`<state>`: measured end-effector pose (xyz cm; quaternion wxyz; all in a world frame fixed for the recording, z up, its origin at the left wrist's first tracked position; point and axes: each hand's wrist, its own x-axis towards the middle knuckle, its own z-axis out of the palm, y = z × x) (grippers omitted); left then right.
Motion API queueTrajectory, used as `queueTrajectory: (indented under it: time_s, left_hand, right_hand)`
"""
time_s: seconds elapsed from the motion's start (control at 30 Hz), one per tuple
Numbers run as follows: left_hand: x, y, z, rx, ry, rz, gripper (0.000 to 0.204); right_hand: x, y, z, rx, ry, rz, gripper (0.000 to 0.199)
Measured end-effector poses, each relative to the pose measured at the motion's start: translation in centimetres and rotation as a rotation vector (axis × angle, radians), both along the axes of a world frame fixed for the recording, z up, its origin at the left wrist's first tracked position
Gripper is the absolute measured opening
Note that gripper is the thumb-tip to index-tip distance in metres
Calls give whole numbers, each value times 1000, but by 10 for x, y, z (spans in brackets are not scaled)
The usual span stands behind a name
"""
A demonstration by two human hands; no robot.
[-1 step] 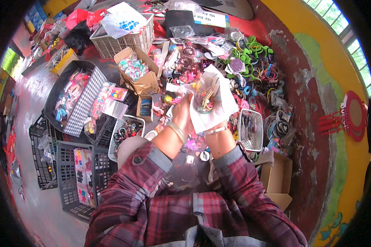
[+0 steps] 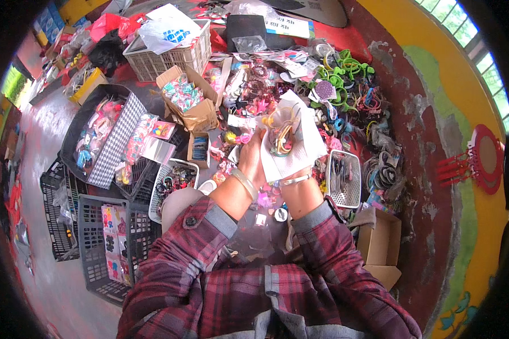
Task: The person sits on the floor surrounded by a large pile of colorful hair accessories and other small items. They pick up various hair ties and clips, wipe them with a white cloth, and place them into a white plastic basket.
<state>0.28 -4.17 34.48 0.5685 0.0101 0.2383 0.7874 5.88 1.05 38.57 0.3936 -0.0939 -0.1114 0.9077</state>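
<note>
Toward 1 o'clock from centre, paper (image 2: 309, 140) with bands (image 2: 281, 140) on it is being held at its 8 o'clock edge by the left hand (image 2: 252, 158); at 6 o'clock it is being touched by the right hand (image 2: 303, 171), whose hidden grip cannot be told.

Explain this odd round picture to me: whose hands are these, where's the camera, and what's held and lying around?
There is no machine: these are a person's left hand and right hand, both bare, below plaid sleeves. A fisheye camera on the person's head looks down, so straight edges bend near the rim. The hands hold white paper with a bundle of looped bands; the paper partly hides the right hand. Beyond lie heaped trinkets and green loops. A white basket is at right; a cardboard box of packets and a black crate are at left.
</note>
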Motion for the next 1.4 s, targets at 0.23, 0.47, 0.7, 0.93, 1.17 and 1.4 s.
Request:
queueTrajectory:
  time_s: [0.23,0.47,0.7,0.93,1.17,1.4]
  left_hand:
    - [5,12,0,125,43,35,50]
    - [5,11,3,101,196,99,53]
    - [5,12,12,179,238,154,41]
    - [-13,5,21,343,-64,75,32]
    - [-28,6,13,243,11,166,28]
    - [-29,-3,31,351,6,102,32]
  right_hand:
    - [-5,-4,10,155,-166,-208,28]
    - [-4,-1,-3,219,-107,-114,22]
    - [-11,19,-32,185,-358,24,25]
    - [2,25,-38,243,-113,-155,48]
    - [19,11,1,530,-449,-34,52]
    - [18,17,-18,619,-810,-100,26]
